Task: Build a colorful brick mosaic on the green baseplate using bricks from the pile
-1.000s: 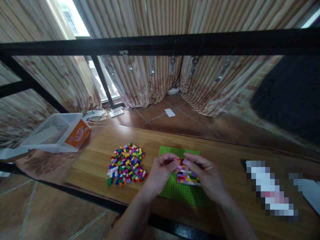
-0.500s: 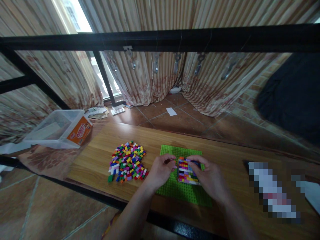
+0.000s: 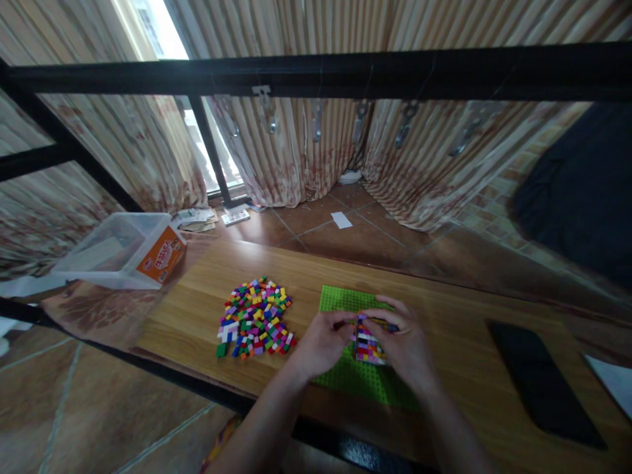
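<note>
Basically, nearest is the black front edge [image 3: 345, 444] of the table, w/ both bare forearms reaching over it. L hand [image 3: 320, 342]: thumb + fingertips drawn close tog. at the L side of a small multicoloured block of plastic bricks [image 3: 368, 350]; can't tell if a loose pc is pinched there. R hand [image 3: 407, 342]: fingers curved over the block's R part, hiding much of it; can't tell if it's gripping. Block is over the mid part of a bright green studded baseplate [image 3: 363, 382], rows in purple, pink, yellow, white etc.; can't tell if it's fixed down.

Baseplate lies on a brown wood-grain tabletop [image 3: 182, 319]. To its L, well apart, a loose pile of small mixed-colour bricks [image 3: 257, 322]. To the R, a flat black rectangular slab [image 3: 543, 382], w/ a white sheet [image 3: 612, 378] by the pic's R edge.

Further off, far L: clear plastic bin [image 3: 126, 280] w/ orange label [image 3: 162, 255]. Then a black horiz. rail [image 3: 345, 76], metal clips [image 3: 316, 128] below it, reddish-brown tiled floor [image 3: 316, 227] w/ a white paper [image 3: 341, 220], + beige striped curtains [image 3: 306, 151] at the back.
</note>
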### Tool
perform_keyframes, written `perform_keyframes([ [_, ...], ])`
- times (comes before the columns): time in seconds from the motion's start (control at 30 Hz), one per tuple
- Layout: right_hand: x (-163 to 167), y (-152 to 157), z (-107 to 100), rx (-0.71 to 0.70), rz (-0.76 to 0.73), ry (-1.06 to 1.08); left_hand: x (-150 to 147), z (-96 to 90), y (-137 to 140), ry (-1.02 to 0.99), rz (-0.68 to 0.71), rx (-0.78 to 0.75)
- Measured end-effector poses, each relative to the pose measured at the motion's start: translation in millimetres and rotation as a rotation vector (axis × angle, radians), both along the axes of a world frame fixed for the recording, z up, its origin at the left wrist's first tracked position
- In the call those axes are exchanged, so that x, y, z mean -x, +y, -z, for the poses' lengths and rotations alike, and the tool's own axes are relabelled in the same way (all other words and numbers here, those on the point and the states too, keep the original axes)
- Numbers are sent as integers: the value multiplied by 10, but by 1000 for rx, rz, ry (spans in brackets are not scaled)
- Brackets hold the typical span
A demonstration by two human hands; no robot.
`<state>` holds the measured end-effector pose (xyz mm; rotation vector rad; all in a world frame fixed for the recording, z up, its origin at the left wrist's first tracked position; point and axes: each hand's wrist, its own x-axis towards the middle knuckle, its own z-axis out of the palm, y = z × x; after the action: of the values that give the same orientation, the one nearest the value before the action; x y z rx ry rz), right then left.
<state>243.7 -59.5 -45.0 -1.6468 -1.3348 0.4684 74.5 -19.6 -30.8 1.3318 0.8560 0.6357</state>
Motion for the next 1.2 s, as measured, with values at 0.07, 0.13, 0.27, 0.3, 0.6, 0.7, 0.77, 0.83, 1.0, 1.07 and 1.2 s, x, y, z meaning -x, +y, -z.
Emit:
perform_keyframes([
  [0.07, -1, 3, 4, -1, 10, 10, -3, -1, -5, 3, -4, -12],
  [0.13, -7, 3, 6, -4, 15, 16, -7, -2, -9, 13, -9, -34],
  [0.27, -34, -1, 3, -5, 1, 42, -20, 4, -13, 20, -12, -54],
  [0.3, -41, 0, 0, 1, -1, 54, -23, 8, -14, 25, -12, -55],
  [0.6, -27, 71, -49, 131, -50, 100, -25, 16, -20, 27, 5, -49],
  [0.7, -17, 78, -51, 175, -49, 132, -23, -8, -19, 47, 5, -69],
  [0.77, -18, 82, -45, 197, -32, 145, -24, -25, -20, 55, 2, -69],
  [0.83, -22, 89, -35, 217, -24, 154, -24, -34, -21, 56, -3, -64],
  [1.0, -24, 106, -6, 225, -11, 157, -30, 1, -17, 54, -11, -67],
  [1.07, -20, 110, 6, 219, -10, 155, -37, 26, -8, 60, -41, -63],
  [1.2, -17, 105, 17, 250, -15, 189, -50, 12, 13, 24, -216, 42],
])
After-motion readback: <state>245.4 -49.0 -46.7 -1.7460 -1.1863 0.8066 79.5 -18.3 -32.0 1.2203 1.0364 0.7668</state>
